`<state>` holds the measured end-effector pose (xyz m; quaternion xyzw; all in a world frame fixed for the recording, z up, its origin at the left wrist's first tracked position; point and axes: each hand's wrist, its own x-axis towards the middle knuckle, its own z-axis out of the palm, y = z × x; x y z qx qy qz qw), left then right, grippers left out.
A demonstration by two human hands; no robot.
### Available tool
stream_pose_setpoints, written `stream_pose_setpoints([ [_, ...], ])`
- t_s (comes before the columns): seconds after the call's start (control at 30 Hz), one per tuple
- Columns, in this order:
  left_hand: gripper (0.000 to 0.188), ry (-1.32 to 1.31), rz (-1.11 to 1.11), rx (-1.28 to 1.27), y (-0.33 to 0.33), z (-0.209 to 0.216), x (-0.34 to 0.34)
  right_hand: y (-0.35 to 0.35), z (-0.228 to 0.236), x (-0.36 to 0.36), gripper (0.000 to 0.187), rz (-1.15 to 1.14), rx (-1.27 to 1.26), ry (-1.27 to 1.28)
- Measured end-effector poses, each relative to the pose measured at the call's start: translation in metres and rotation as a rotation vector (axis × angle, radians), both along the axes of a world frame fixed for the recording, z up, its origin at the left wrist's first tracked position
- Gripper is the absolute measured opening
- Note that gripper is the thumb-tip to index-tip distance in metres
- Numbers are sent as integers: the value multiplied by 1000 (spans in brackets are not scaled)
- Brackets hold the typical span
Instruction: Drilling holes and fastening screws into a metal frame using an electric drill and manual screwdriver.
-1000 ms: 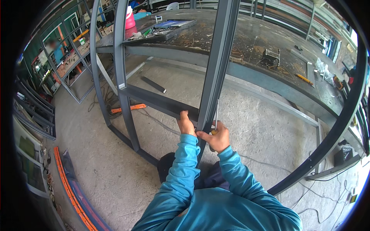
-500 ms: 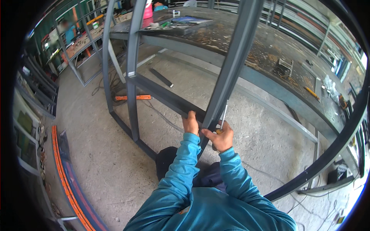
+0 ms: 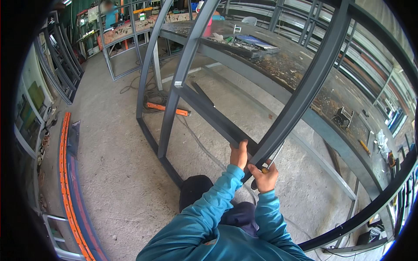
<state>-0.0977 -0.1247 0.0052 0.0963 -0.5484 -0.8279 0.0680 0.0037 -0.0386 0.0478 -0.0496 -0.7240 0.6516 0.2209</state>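
Head view: the left hand (image 3: 238, 155) has its grip closed on the bar (image 3: 211, 114) of the dark frame (image 3: 174, 102), at the near right end, beside the upright (image 3: 300, 100). The right hand's (image 3: 267, 179) grip holds a screwdriver (image 3: 277, 153), shaft angled toward the far right; its thumb touches the upright. The surface (image 3: 283, 71) lies beyond the frame. An orange tool (image 3: 167, 108) rests on the floor (image 3: 117, 174), left of the bar.
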Motion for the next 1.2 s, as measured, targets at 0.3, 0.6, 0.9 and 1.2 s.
stream_pose_setpoints([
  [0.3, 67, 71, 55, -14, -1, 10, 8, 1, 2, 0, 46, 5, 28, 1],
  [0.6, 94, 4, -281, 229, -17, -1, 27, 14, -24, 3, 57, -81, 49, -41],
  [0.9, 52, 67, -554, 400, -36, -19, 25, 37, 1, 41, 23, -105, -369, -90],
  [1.2, 56, 213, -567, 147, -33, -33, 31, 57, -20, 36, 21, 233, -623, -52],
])
